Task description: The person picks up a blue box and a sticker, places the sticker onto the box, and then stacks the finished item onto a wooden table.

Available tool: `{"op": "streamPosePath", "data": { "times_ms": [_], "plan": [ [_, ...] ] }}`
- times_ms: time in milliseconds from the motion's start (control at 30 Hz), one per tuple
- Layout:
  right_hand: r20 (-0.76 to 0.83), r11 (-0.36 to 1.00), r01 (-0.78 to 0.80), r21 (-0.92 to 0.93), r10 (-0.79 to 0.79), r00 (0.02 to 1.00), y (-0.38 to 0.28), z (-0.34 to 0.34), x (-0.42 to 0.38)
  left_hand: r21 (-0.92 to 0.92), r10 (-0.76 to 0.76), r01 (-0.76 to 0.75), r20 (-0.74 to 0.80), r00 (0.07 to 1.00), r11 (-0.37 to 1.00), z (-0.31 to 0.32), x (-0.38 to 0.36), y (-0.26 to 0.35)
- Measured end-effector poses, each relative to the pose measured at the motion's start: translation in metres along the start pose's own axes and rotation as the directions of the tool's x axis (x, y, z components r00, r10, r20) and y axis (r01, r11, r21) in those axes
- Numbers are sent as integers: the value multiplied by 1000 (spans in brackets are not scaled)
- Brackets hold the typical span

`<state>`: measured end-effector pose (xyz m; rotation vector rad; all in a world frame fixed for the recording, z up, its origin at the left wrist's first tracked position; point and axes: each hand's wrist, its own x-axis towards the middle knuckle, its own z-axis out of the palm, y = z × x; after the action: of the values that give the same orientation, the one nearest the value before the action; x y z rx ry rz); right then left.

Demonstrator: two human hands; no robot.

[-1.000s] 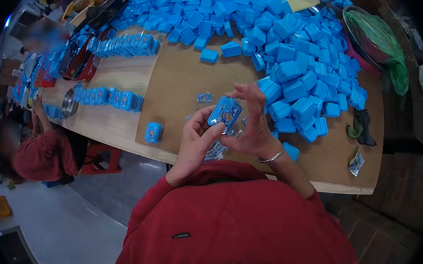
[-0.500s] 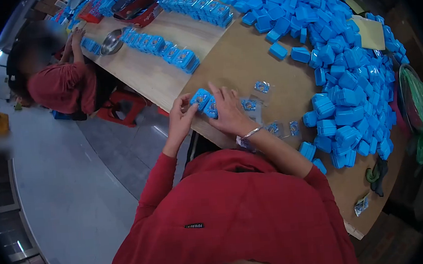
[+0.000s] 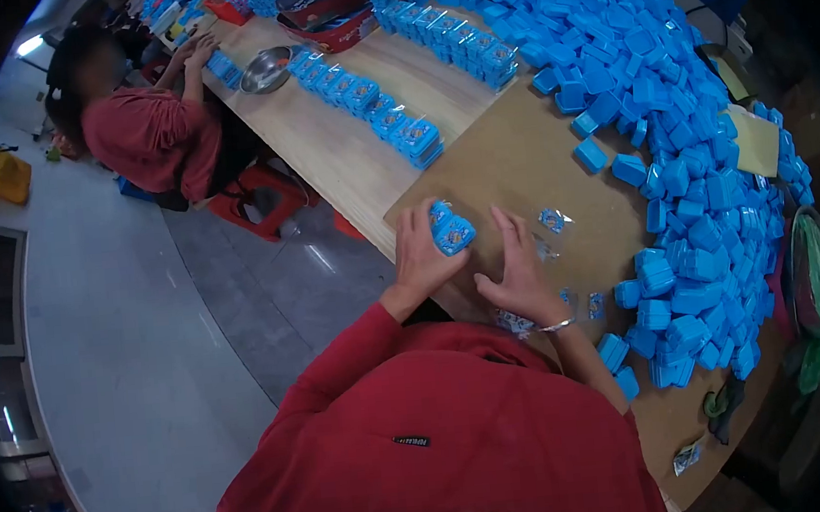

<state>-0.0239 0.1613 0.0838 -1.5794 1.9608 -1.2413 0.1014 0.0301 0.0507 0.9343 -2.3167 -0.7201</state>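
My left hand (image 3: 422,260) is wrapped round small blue plastic boxes (image 3: 454,235) with printed pictures on top, held above the near edge of the table. At least two of them show; the palm hides the rest. To their right, my right hand (image 3: 525,281) is open, thumb and fingers apart, with nothing between them. Beyond its fingertips a small printed piece in clear film (image 3: 554,221) lies on the brown board (image 3: 481,178). More such pieces, one a printed packet (image 3: 595,306), lie around my right wrist, partly covered by it.
A large heap of plain blue boxes (image 3: 695,205) covers the right side. Rows of printed boxes (image 3: 359,96) stand on the wooden tabletop (image 3: 315,148), near a metal bowl (image 3: 267,70) and a red tray (image 3: 335,31). A co-worker (image 3: 150,132) sits at the left on a red stool (image 3: 261,200).
My right hand has let go of the printed boxes and moved right, its fingers spreading. My left hand now holds the boxes alone. The camera view has shifted.
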Motion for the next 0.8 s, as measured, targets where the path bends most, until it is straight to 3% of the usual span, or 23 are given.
{"op": "streamPosePath", "data": {
  "times_ms": [67, 167, 300, 467, 567, 667, 800],
  "plan": [
    [-59, 1000, -7, 27, 8, 998, 1, -12, -4, -45, 80, -88, -151, 985, 995, -26, 12, -2],
    [-127, 999, -42, 5, 43, 991, 1, -29, -6, -78, -4, -17, -264, 965, 997, -79, 67, -1],
    [-130, 999, -47, 6, 47, 990, 12, -28, -5, -14, 55, -60, -212, 976, 998, -83, 149, -45],
    [-160, 997, -71, -37, 64, 985, 21, -27, -12, 20, 58, -57, -111, 992, 998, -55, 171, -57],
    [-131, 991, -124, 52, 129, 983, 32, -24, 1, 1, 39, -39, -110, 993, 999, -45, 172, -67],
    [-11, 880, -277, 386, 304, 952, 41, -2, 34, -32, 25, -29, -110, 994, 999, -41, 175, -73],
    [85, 811, -238, 535, 229, 970, 46, 39, 90, -45, 28, -32, -83, 996, 998, -38, 175, -80]
  ]
}}
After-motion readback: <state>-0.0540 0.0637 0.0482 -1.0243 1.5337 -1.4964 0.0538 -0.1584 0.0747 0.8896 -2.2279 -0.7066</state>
